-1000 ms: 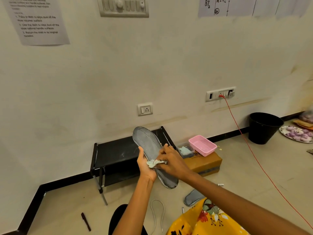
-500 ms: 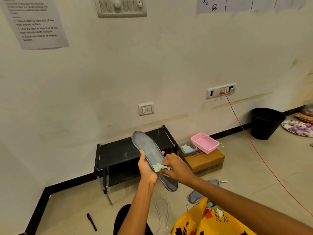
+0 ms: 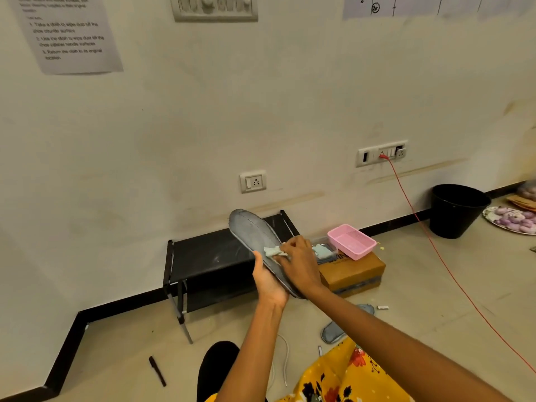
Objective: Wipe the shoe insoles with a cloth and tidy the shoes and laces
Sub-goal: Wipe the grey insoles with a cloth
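A: Where do we have the insole?

B: Up in the air, in front of the black rack that stands against the wall. It lies tilted, one rounded end high and to the left, the other end low by our wrists. Our left hand cups it from beneath, thumb laid along its near edge, fingers curled round the underside.

A: And the right hand?

B: It lies on the grey upper face of the insole, fingers bent, pinching a small pale cloth against that face, about halfway along its length.

A: Do we see the second insole?

B: Yes, on the floor, partly behind our right forearm, near the cardboard box. A white lace loops on the floor just below our left forearm.

A: What else do we have around us?

B: A pink tray sits on the box, and beside it a clear container with something pale blue inside. A black bucket stands by the wall to the right, with a red cable running from the wall socket across the floor. A dark pen lies on the floor to the left.
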Motion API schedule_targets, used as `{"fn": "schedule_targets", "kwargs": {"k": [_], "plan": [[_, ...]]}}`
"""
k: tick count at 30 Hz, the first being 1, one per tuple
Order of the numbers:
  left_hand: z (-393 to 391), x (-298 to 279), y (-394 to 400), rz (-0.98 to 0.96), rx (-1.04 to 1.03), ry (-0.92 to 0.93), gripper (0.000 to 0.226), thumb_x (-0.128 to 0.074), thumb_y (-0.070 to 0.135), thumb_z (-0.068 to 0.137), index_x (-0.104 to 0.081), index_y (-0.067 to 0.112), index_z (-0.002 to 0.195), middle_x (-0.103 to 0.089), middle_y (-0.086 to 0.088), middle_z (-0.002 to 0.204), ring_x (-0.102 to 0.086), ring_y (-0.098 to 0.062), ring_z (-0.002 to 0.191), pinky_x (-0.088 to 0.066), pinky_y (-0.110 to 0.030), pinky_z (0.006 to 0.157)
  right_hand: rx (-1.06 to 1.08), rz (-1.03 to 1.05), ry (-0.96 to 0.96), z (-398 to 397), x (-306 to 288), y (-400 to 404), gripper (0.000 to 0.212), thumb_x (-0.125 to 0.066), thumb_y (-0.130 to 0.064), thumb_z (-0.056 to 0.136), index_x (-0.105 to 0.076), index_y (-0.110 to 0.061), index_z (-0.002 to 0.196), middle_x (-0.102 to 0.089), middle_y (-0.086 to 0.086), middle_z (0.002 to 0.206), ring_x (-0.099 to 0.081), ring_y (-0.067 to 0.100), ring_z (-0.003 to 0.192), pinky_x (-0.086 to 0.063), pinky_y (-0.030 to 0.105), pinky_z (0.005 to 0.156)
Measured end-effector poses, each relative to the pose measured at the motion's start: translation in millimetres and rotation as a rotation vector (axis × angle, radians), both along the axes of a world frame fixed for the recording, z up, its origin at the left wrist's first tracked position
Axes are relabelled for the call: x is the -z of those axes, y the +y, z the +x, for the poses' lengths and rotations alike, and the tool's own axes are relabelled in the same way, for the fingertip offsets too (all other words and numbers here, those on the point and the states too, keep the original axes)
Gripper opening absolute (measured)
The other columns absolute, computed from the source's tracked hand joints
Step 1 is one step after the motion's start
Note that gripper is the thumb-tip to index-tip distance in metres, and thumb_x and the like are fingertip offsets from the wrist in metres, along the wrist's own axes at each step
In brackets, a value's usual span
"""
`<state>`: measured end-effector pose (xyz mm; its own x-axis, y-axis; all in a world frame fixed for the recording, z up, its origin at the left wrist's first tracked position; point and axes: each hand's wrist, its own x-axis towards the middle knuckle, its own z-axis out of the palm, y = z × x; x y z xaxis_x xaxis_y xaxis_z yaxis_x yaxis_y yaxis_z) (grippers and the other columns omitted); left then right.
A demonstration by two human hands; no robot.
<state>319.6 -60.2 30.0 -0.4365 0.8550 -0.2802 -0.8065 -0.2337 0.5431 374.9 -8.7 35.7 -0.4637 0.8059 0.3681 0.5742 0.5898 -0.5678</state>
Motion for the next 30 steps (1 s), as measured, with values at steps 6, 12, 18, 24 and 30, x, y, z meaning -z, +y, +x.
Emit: {"fn": "schedule_targets", "kwargs": {"k": [6,12,18,24,30], "plan": [[-25,7,-2,0.054,0.035,-0.033,0.063,-0.032,0.058,0.093,-0.057,0.004,0.113,-0.072,-0.017,0.09,-0.071,-0.028,0.081,-0.056,-0.042,0.077,-0.385,0.105,-0.127,24,4,-7,0.024,-0.061,-0.027,0.088,-0.07,-0.016,0.108,-0.056,0.006,0.117,-0.042,0.014,0.106,-0.035,0.027,0.085],[-21,17,-6,0.011,0.038,0.056,0.054,-0.029,0.051,0.097,-0.063,0.01,0.104,-0.07,-0.013,0.089,-0.068,-0.024,0.077,-0.054,-0.037,0.074,-0.388,-0.061,0.031,29,-13,15,0.018,-0.061,-0.015,0.088,-0.069,-0.007,0.102,-0.062,0.01,0.098,-0.056,0.021,0.093,-0.046,0.034,0.079],[-21,16,-2,-0.001,0.1,0.134,0.053,-0.038,0.054,0.094,-0.063,0.011,0.114,-0.068,-0.014,0.098,-0.062,-0.027,0.089,-0.048,-0.043,0.085,-0.134,0.4,-0.282,-2,-28,33,0.021,-0.056,-0.028,0.09,-0.071,-0.02,0.102,-0.068,0.003,0.099,-0.052,0.025,0.098,-0.031,0.036,0.081],[-30,11,-4,-0.046,0.089,0.092,0.056,-0.036,0.05,0.096,-0.054,0.005,0.125,-0.065,-0.016,0.101,-0.06,-0.027,0.094,-0.046,-0.04,0.09,-0.338,0.506,-0.287,16,0,-1,0.018,-0.074,-0.009,0.068,-0.074,-0.02,0.081,-0.069,0.0,0.075,-0.057,0.02,0.069,-0.043,0.03,0.061],[-41,18,3,-0.009,0.065,0.068,0.056,-0.034,0.05,0.096,-0.055,0.006,0.122,-0.068,-0.014,0.101,-0.062,-0.024,0.096,-0.046,-0.038,0.091,-0.339,0.095,-0.014,36,8,-4,0.022,-0.057,-0.012,0.087,-0.068,-0.012,0.107,-0.065,0.007,0.098,-0.054,0.019,0.091,-0.049,0.031,0.076]]}}
